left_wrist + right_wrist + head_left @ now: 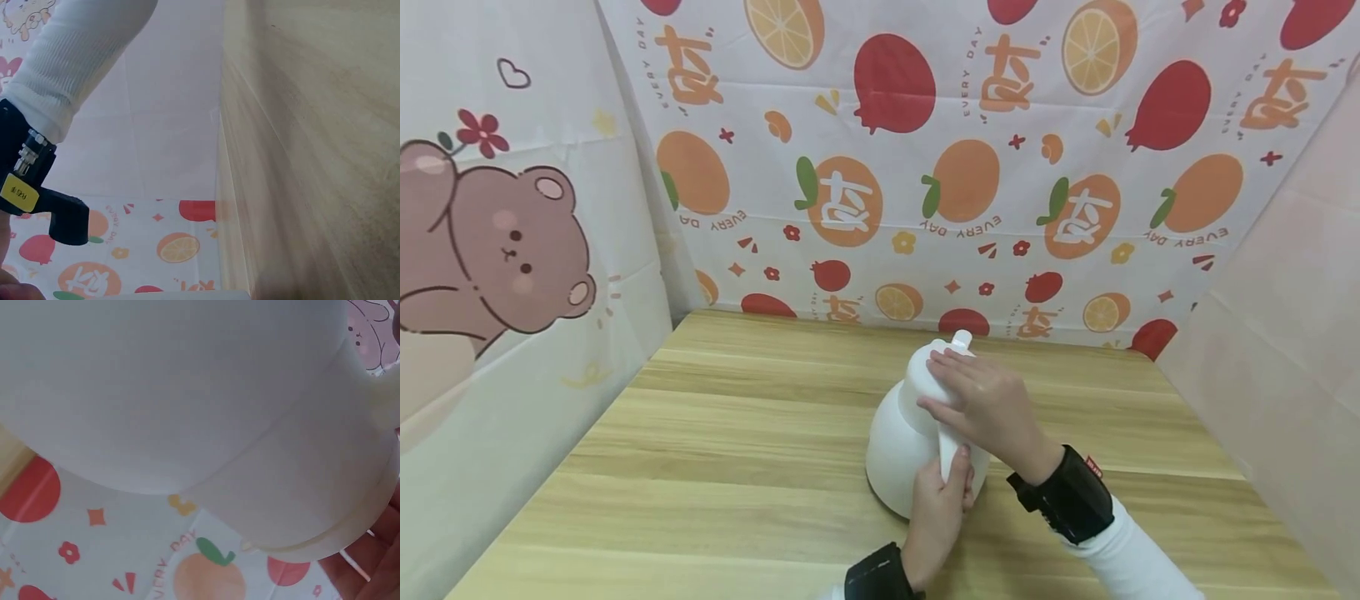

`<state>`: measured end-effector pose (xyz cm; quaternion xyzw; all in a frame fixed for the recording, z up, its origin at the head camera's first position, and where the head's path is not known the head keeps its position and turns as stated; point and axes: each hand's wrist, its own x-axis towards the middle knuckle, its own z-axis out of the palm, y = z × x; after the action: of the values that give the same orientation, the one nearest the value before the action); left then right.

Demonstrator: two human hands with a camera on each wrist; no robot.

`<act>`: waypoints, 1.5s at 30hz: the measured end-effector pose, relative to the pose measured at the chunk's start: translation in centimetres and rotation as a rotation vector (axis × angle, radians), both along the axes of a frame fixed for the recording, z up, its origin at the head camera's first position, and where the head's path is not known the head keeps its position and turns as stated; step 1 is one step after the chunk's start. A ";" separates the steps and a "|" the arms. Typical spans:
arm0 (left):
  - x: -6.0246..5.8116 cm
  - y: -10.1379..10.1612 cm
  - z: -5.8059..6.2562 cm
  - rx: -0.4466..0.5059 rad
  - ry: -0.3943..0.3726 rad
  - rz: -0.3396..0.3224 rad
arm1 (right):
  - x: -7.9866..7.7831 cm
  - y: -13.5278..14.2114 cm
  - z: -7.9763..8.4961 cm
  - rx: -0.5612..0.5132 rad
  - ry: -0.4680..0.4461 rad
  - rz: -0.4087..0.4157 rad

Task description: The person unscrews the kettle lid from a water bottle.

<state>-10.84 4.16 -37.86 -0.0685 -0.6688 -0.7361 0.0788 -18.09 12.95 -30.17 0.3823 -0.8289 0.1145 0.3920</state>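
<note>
White jug: on the counter (715, 467), base down, right of centre in the head view; any slight tilt is hard to judge (895, 458).
My left hand: fingers and thumb wrapped round the jug's handle (949, 452), near its lower end (936, 510).
My right hand: laid over the lid (922, 375), fingers extended, thumb apart from them, not wrapped round anything (988, 408).
Nub: small white piece sticking out past the lid on the far side, just beyond my right fingertips (962, 338).
Right wrist cam: jug wall and lid fill most of it; my fingers behind the lid edge, partly cut off.
Left wrist cam: mostly counter and cloth; handle grip out of frame.
Wrists: black band (1067, 497) on each, white sleeve (1138, 550) behind the right one.
Back cloth: orange and red fruit print (910, 237).
Left cloth: brown bear print (625, 108).
</note>
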 end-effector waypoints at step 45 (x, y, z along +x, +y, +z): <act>0.3 0.2 0.0 -0.004 0.008 -0.002 | 0.4 -0.3 0.8 0.056 0.009 0.002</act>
<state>-10.54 4.33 -37.91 -0.0723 -0.6698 -0.7347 0.0803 -17.71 12.61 -29.40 0.3943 -0.8296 0.0899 0.3849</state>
